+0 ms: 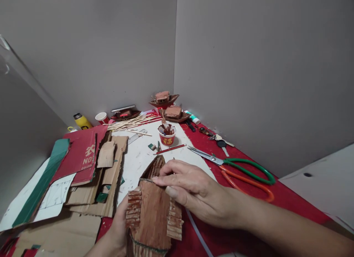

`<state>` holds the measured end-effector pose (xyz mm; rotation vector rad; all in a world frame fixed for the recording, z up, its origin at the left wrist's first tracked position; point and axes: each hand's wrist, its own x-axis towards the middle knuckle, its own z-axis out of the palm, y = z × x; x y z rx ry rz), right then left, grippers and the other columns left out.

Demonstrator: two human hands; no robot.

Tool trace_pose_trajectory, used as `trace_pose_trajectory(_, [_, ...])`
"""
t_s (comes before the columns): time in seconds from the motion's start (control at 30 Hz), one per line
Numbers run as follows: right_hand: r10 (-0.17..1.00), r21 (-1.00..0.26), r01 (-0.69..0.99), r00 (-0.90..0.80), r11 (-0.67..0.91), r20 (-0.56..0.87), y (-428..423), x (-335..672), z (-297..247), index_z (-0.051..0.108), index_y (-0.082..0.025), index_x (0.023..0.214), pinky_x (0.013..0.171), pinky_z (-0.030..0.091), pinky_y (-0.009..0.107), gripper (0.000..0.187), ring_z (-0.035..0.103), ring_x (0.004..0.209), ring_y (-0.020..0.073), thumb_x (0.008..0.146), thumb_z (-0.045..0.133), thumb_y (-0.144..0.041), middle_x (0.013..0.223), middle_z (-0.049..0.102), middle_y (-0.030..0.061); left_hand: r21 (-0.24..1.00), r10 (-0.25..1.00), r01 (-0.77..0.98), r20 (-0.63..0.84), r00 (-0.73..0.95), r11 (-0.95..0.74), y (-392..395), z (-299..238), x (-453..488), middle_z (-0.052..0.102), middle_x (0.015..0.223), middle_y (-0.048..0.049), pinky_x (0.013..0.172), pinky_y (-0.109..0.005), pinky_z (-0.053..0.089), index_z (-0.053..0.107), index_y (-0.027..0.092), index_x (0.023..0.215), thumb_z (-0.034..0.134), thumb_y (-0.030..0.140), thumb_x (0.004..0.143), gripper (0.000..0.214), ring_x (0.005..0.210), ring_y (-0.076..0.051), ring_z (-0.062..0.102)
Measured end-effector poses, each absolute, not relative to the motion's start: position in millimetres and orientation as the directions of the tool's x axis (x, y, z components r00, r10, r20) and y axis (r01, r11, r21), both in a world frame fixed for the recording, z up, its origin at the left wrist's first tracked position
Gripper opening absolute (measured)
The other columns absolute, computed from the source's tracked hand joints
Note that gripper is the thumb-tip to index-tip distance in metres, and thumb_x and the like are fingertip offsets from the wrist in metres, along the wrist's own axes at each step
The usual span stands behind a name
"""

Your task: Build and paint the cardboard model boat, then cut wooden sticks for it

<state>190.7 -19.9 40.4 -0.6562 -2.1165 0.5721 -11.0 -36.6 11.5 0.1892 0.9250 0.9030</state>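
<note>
A brown cardboard model boat (155, 212) lies close in front of me, its pointed end facing away. It has a smooth painted roof and ridged corrugated flaps at both sides. My left hand (117, 220) wraps round the boat's left side, with most of its fingers hidden beneath. From the right, my right hand (193, 190) reaches over the boat, its fingertips closed at the front edge of the roof. Beyond the boat lie a red pencil (171, 149) and a paper cup (167, 136) smeared inside with brown paint, a brush leaning in it.
Scissors with green and orange handles (238, 166) lie open at right, with keys (222, 143) behind. Cardboard pieces (83, 198) pile up at left. Wooden sticks (132, 121), finished-looking model boats (175, 113), a yellow bottle (82, 121) and another cup (101, 118) stand near the walls.
</note>
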Motion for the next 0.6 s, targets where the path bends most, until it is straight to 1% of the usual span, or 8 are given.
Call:
trace_pose_trajectory(0.07, [0.625,-0.597,0.249,-0.521,0.763,0.582,-20,191,40,0.065,-0.012,0.114,0.074,0.049,0.029,0.032,0.055,0.085,0.0154,0.099,0.04,-0.024,0.095,0.06,0.0111,0.506,0.739,-0.583,-0.618,0.269,0.635,-35,12,-13,0.069,0.051,0.006,0.062,-0.017,0.049,0.068,0.02,0.052,0.066,0.01,0.072,0.023,0.054,-0.01,0.065])
trace_pose_trajectory(0.13, [0.629,-0.602,0.249,-0.521,0.758,0.577,-21,191,40,0.064,-0.01,0.115,0.074,0.049,0.028,0.032,0.055,0.084,0.0152,0.098,0.041,-0.024,0.095,0.06,0.0112,0.524,0.747,-0.563,-0.596,0.294,0.64,-35,12,-13,0.071,0.055,0.0048,0.062,-0.017,0.049,0.07,0.019,0.055,0.067,0.012,0.073,0.019,0.057,-0.01,0.066])
trace_pose_trajectory(0.2, [0.635,-0.609,0.252,-0.523,0.752,0.568,-21,191,42,0.064,-0.01,0.117,0.075,0.049,0.029,0.033,0.055,0.085,0.0155,0.099,0.041,-0.025,0.096,0.06,0.0117,0.536,0.756,-0.547,-0.558,0.342,0.643,-36,11,-13,0.072,0.058,0.0028,0.067,-0.021,0.051,0.072,0.019,0.061,0.067,0.019,0.075,0.015,0.063,-0.014,0.068])
trace_pose_trajectory(0.3, [0.627,-0.596,0.258,-0.529,0.761,0.572,-21,192,44,0.059,-0.01,0.124,0.077,0.049,0.031,0.037,0.055,0.088,0.0167,0.1,0.038,-0.029,0.098,0.062,0.0125,0.532,0.753,-0.539,-0.53,0.39,0.653,-36,9,-12,0.073,0.064,-0.0012,0.076,-0.031,0.053,0.075,0.018,0.073,0.065,0.028,0.077,0.015,0.076,-0.02,0.07])
trace_pose_trajectory(0.37, [0.627,-0.58,0.279,-0.53,0.765,0.571,-20,192,45,0.054,-0.011,0.13,0.078,0.049,0.032,0.04,0.055,0.088,0.0175,0.1,0.037,-0.032,0.099,0.063,0.0124,0.536,0.758,-0.543,-0.532,0.378,0.647,-35,7,-14,0.075,0.07,-0.0012,0.079,-0.031,0.052,0.075,0.018,0.074,0.068,0.026,0.075,0.01,0.079,-0.02,0.071])
trace_pose_trajectory(0.47, [0.631,-0.569,0.305,-0.538,0.764,0.558,-19,192,45,0.05,-0.012,0.134,0.079,0.048,0.033,0.042,0.056,0.089,0.0182,0.101,0.036,-0.034,0.101,0.063,0.0128,0.571,0.784,-0.547,-0.528,0.326,0.612,-35,4,-18,0.077,0.073,0.0008,0.077,-0.026,0.051,0.075,0.019,0.069,0.073,0.018,0.069,0.002,0.075,-0.018,0.071])
trace_pose_trajectory(0.53, [0.631,-0.573,0.306,-0.558,0.76,0.538,-19,192,46,0.051,-0.012,0.133,0.077,0.048,0.033,0.042,0.055,0.087,0.0179,0.101,0.036,-0.034,0.1,0.062,0.0127,0.593,0.793,-0.536,-0.526,0.308,0.601,-36,2,-19,0.078,0.074,-0.0003,0.077,-0.025,0.051,0.075,0.018,0.069,0.073,0.017,0.067,0.003,0.074,-0.018,0.072])
trace_pose_trajectory(0.6, [0.63,-0.582,0.302,-0.578,0.755,0.518,-19,191,47,0.057,-0.012,0.128,0.075,0.048,0.031,0.04,0.055,0.085,0.0172,0.1,0.037,-0.033,0.097,0.06,0.0121,0.598,0.787,-0.519,-0.53,0.316,0.611,-36,1,-20,0.078,0.075,-0.0018,0.082,-0.028,0.05,0.076,0.017,0.073,0.071,0.019,0.07,0.007,0.081,-0.021,0.072])
